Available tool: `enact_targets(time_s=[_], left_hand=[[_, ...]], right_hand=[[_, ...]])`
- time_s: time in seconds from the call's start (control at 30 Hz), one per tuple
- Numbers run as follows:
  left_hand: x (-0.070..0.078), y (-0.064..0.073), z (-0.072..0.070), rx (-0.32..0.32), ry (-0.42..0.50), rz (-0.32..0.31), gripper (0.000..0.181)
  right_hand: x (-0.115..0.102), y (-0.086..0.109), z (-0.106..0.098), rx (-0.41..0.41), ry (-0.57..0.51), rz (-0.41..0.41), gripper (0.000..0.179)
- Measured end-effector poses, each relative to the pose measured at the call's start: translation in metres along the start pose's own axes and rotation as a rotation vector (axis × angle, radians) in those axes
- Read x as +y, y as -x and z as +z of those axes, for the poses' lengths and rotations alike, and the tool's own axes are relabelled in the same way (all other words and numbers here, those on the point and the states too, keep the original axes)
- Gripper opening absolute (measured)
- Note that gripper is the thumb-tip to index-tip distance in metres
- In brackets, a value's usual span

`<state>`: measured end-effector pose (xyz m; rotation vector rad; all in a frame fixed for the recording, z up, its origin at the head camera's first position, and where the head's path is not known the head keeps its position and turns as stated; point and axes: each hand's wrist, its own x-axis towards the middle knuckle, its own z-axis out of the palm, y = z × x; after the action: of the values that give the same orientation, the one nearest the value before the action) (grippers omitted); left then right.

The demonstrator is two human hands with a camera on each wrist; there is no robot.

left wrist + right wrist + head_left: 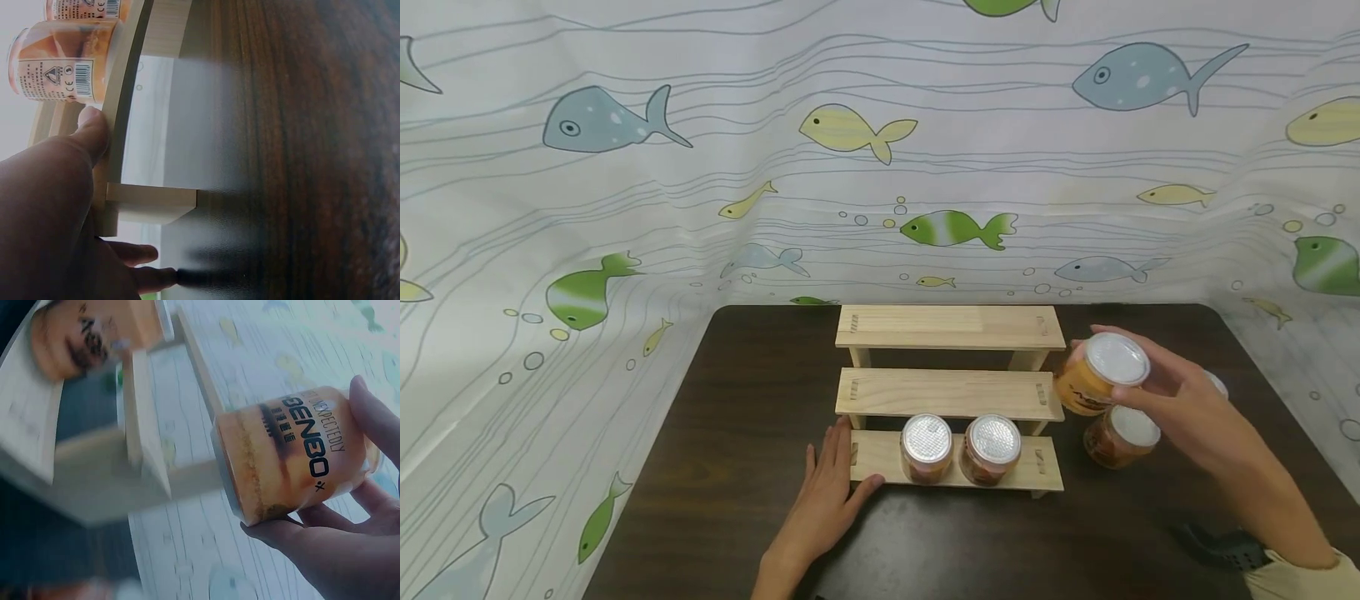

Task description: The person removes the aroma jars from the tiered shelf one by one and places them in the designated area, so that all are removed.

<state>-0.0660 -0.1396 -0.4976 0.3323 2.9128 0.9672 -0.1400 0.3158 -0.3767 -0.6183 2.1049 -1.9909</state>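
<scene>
My right hand (1180, 400) grips an orange-labelled can (1086, 383) with a silvery lid, raised beside the right end of a three-tier wooden rack (947, 392). In the right wrist view, thumb and fingers wrap that can (294, 456), marked BENBO. My left hand (827, 492) rests against the left end of the rack's lowest tier. Its thumb touches the tier's front edge and the other fingers extend along the end, as the left wrist view also shows. Two similar cans, a left one (927, 450) and a right one (991, 450), stand upright on that tier.
Below the held can, another can (1120, 437) stands on the dark wooden table (737, 433). Behind my right hand a further lid (1216, 384) shows, mostly hidden. A fish-patterned white sheet (850, 192) hangs behind and at both sides. A dark object (1221, 546) lies near my right forearm.
</scene>
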Motion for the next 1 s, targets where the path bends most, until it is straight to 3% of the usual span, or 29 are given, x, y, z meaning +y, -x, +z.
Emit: enact_targets(time_s=[0.13,0.27,0.57,0.7,0.9,1.0], left_hand=[[0.0,0.001,-0.001,0.001,0.004,-0.004,0.093],[0.0,0.001,-0.002,-0.001,0.006,-0.01,0.094],[-0.001,0.001,0.0,0.0,0.007,0.003,0.094],[-0.002,0.0,0.0,0.003,0.004,0.008,0.094],[-0.002,-0.001,0.001,-0.001,0.002,0.005,0.094],[-0.002,-0.001,0.001,-0.003,0.004,0.0,0.094]], right_hand=[[0.012,0.029,-0.026,0.06,-0.03,-0.004,0.072],[0.031,0.054,-0.047,0.115,-0.132,-0.014,0.072],[0.067,0.095,-0.071,0.233,-0.345,-0.065,0.072],[0.078,0.107,-0.077,0.3,-0.338,-0.073,0.069],[0.091,0.121,-0.083,0.317,-0.32,-0.122,0.071],[0.096,0.125,-0.083,0.348,-0.312,-0.095,0.07]])
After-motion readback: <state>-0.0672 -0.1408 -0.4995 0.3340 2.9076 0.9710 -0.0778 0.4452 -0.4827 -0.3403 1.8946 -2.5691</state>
